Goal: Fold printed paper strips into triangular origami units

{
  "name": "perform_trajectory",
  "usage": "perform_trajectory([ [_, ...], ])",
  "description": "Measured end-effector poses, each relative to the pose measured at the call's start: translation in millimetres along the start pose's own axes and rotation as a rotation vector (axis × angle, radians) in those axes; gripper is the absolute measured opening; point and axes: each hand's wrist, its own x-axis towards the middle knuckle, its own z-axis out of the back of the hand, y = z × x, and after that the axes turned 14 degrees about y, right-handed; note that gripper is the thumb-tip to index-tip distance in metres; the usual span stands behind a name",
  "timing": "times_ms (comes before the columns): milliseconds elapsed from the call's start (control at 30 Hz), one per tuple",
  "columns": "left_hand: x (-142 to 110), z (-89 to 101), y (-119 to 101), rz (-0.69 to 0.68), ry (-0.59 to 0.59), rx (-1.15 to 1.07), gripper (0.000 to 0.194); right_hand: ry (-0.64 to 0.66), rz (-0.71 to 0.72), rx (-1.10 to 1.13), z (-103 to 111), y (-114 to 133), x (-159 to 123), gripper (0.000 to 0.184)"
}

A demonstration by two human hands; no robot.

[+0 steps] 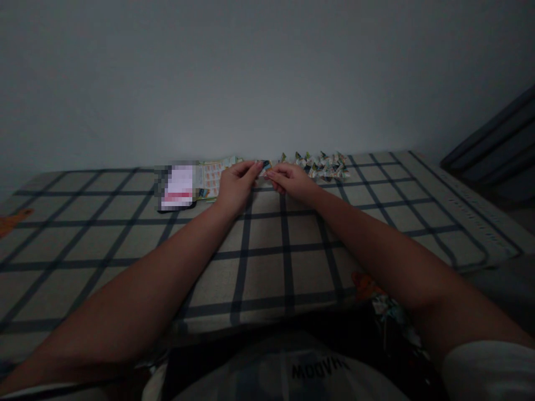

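Both of my hands meet above the far middle of a checked tablecloth. My left hand [236, 182] pinches one side of a small piece of printed paper [266, 165], and my right hand [291, 179] pinches the other side. Fingers cover much of that piece. Just right of my right hand sits a cluster of small folded paper pieces [321, 166] with pointed tips standing up. Left of my left hand lie printed paper sheets [212, 177], partly hidden by that hand.
A phone [179, 186] with a lit, blurred screen rests beside the sheets. The table [267, 267] has a cream cloth with dark lines and backs onto a grey wall [267, 78]. Dark folded fabric [497, 139] shows at the right.
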Motion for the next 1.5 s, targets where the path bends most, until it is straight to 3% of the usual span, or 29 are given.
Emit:
perform_trajectory([
  [133, -0.9, 1.6, 1.1, -0.08, 0.003, 0.181, 0.032, -0.024, 0.011, -0.139, 3.5, -6.1, 0.4, 0.034],
  [300, -1.8, 4.2, -1.2, -0.204, 0.044, 0.47, 0.023, -0.299, 0.123, -0.266, 7.7, -14.3, 1.8, 0.032],
  [467, -2.5, 5.1, -0.7, -0.204, 0.108, 0.588, 0.021, -0.236, 0.224, -0.449, 13.8, -12.3, -0.7, 0.023],
  [733, -1.2, 3.8, 3.3, -0.179, 0.003, 0.498, 0.016, -0.244, 0.142, -0.353, 12.5, -16.3, 2.3, 0.017],
  [1000, -1.9, 2.1, 2.3, -0.153, -0.048, 0.377, 0.022, -0.222, 0.112, -0.068, 7.1, -18.2, 6.3, 0.018],
  [1333, -1.5, 3.2, 2.5, -0.232, -0.027, 0.383, 0.013, -0.138, 0.111, -0.003, 7.7, -13.5, 3.6, 0.031],
  [1500, -2.7, 0.9, 1.8, -0.171, -0.043, 0.332, 0.016, -0.166, 0.09, 0.073, 5.8, -10.6, 4.1, 0.03],
])
